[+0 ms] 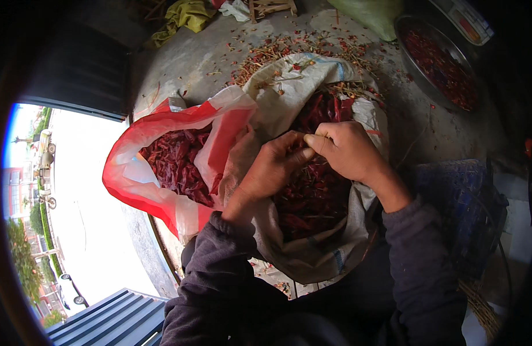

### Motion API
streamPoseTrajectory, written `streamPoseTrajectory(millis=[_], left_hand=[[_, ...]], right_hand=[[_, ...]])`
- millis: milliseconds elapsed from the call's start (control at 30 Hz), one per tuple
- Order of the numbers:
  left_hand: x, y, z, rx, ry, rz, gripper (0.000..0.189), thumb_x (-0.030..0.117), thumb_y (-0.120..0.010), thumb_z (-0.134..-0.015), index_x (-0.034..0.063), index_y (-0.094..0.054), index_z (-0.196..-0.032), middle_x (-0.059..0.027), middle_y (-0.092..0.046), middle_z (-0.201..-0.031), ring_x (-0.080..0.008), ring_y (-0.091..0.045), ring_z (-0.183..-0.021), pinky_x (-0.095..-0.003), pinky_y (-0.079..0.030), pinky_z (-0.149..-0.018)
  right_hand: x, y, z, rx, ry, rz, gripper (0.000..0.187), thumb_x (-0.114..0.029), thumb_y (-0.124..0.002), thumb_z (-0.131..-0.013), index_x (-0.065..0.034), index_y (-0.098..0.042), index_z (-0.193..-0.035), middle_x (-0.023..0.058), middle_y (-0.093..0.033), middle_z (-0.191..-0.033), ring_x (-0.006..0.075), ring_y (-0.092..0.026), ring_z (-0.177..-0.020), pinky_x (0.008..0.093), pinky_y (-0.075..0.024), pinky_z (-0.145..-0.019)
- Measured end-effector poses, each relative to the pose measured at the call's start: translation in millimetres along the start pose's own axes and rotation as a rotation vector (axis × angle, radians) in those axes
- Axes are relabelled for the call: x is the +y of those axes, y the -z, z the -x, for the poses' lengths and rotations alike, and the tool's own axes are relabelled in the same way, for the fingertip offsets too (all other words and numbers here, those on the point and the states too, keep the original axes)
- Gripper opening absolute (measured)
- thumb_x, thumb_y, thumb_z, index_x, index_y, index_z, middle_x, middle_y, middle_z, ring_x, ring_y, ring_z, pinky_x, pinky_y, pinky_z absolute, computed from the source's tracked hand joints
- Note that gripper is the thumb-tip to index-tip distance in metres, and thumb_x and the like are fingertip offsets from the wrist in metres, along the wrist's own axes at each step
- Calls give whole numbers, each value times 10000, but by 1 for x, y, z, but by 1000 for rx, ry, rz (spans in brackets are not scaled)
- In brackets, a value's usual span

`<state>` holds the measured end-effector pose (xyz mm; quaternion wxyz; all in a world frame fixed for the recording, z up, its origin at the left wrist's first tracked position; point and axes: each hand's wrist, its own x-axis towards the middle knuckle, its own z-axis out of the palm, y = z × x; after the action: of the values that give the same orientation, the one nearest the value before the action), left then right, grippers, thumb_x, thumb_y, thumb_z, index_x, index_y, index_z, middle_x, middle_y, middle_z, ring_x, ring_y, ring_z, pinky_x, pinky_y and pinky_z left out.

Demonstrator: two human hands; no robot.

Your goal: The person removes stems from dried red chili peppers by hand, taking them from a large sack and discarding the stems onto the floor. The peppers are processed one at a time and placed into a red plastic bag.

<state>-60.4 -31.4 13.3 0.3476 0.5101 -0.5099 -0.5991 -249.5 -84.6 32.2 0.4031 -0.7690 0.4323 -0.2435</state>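
My left hand (pixel 272 164) and my right hand (pixel 346 149) meet at their fingertips above an open woven sack (pixel 283 88) of dried red chili peppers (pixel 307 194). Thumbs and fingers of both hands are pinched together. Whatever lies between them is too small and covered to make out, perhaps a pepper or its stem. To the left, against the woven sack, stands a red and white plastic bag (pixel 127 121), open at the top, with more dark red chili peppers (pixel 177 166) inside.
Stems and pepper scraps (pixel 274 52) litter the concrete floor behind the sack. A metal basin (pixel 406 56) of red pieces stands at the upper right, by a scale (pixel 467 24). A blue plastic crate (pixel 450 186) is at the right. A bright doorway opens at the left.
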Motion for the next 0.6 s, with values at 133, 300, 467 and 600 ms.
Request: streamPoseTrajectory(millis=[133, 300, 467, 600], left_hand=[[-14, -1, -2, 109, -273, -373, 256, 167, -682, -949, -8, -636, -1130, -104, -693, -914, -165, -632, -784, -320, -519, -732], [-12, 2, -2, 71, -83, -495, 262, 141, -678, -947, 0, -651, -1166, -92, -705, -900, -113, -641, -839, -295, -523, -747], [8, -6, 9, 212, -82, -292, 221, 173, -670, -965, -6, -646, -1093, -94, -708, -966, -184, -662, -824, -326, -522, -737], [17, -12, 13, 270, 0, -31, 184, 162, -643, -993, 24, -645, -1114, 16, -648, -935, -69, -556, -744, -231, -446, -632]], right_hand=[[8, -9, 3, 39, 140, 231, 278, -271, -637, -936, -29, -627, -798, 177, -645, -741, 386, -655, -690, 469, -502, -613], [9, -21, 7, 65, 208, 394, 182, -200, -608, -950, -49, -605, -849, 155, -657, -819, 406, -647, -702, 481, -517, -622], [1, -25, -2, 229, 148, 37, 206, -199, -628, -932, -28, -620, -817, 184, -661, -766, 386, -670, -718, 472, -513, -630], [2, -27, -1, 254, -70, -224, 264, -245, -636, -918, 6, -655, -836, 220, -666, -758, 369, -698, -747, 437, -512, -639]])
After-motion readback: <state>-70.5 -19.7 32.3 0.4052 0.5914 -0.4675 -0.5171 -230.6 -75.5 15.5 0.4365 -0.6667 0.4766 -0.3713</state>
